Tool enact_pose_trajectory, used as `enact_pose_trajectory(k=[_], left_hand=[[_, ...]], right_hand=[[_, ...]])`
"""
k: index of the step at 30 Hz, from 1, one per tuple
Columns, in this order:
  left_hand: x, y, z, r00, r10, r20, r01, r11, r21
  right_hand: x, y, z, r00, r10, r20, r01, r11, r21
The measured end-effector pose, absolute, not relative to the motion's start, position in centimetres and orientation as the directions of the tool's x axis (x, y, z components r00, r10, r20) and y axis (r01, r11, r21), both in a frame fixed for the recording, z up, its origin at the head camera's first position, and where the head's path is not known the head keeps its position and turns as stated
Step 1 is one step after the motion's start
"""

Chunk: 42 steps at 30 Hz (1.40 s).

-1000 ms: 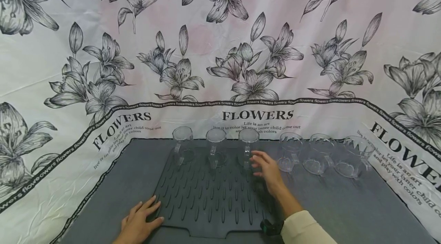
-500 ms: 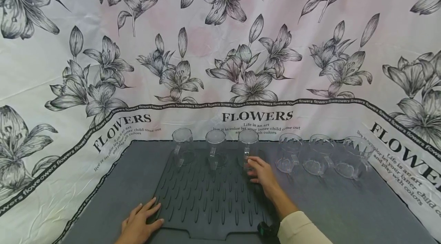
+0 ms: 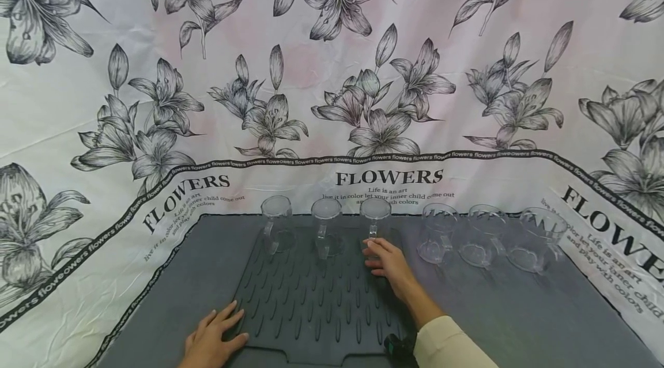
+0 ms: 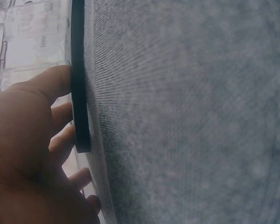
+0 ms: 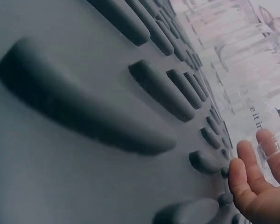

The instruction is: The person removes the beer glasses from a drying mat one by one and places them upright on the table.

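Three clear glass mugs stand in a row at the far end of a dark ridged draining mat (image 3: 306,299): a left mug (image 3: 277,226), a middle mug (image 3: 327,226) and a right mug (image 3: 376,212). They look upside down, handles toward me. My right hand (image 3: 391,267) has its slightly bent fingers at the right mug's handle. In the right wrist view, part of the clear handle (image 5: 269,156) crosses a finger; the thumb's hold is hidden. My left hand (image 3: 214,339) rests spread at the mat's near left edge, its fingertips (image 4: 60,77) touching the mat's rim (image 4: 80,93).
Right of the mat, three more clear glass mugs stand upright: a near-centre mug (image 3: 437,235), a second mug (image 3: 481,238) and a far-right mug (image 3: 535,244). The grey tabletop (image 3: 519,316) ends at a flower-printed cloth (image 3: 311,97) hanging behind and at both sides.
My right hand has moved left, from beside the right mug onto its handle. The left hand stays at the mat's edge. All the mugs keep their places.
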<state>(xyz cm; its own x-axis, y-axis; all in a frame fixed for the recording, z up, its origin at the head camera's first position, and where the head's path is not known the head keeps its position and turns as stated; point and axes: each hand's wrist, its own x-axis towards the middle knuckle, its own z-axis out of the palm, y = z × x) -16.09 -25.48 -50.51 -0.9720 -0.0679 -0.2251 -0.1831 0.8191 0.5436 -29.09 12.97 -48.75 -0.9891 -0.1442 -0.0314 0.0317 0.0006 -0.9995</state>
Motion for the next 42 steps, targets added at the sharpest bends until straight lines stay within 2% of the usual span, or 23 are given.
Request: enact_pose_trajectory(k=[9,20,34,42], left_hand=[[-16.3,-25.2,-50.8,-0.973,-0.063,-0.223,-0.178,0.819,0.545],[-16.3,-24.7,-51.3,-0.973,-0.063,-0.223,-0.178,0.82,0.544],[-16.0,-25.2,-50.7,-0.976,-0.068,-0.206,-0.172,0.82,0.546],[-16.0,-25.4,-50.7,-0.975,-0.075,-0.209,-0.179,0.82,0.543]], right_hand=[[-29.4,12.6,-48.8,-0.996,-0.09,-0.012,0.012,0.002,-1.0],[-27.8,13.1,-48.9,-0.969,0.075,0.235,-0.236,-0.014,-0.972],[-23.8,13.8,-44.2,-0.922,-0.006,0.387,-0.387,0.073,-0.919],[-21.6,14.1,-42.1,-0.914,-0.043,0.403,-0.405,0.084,-0.91]])
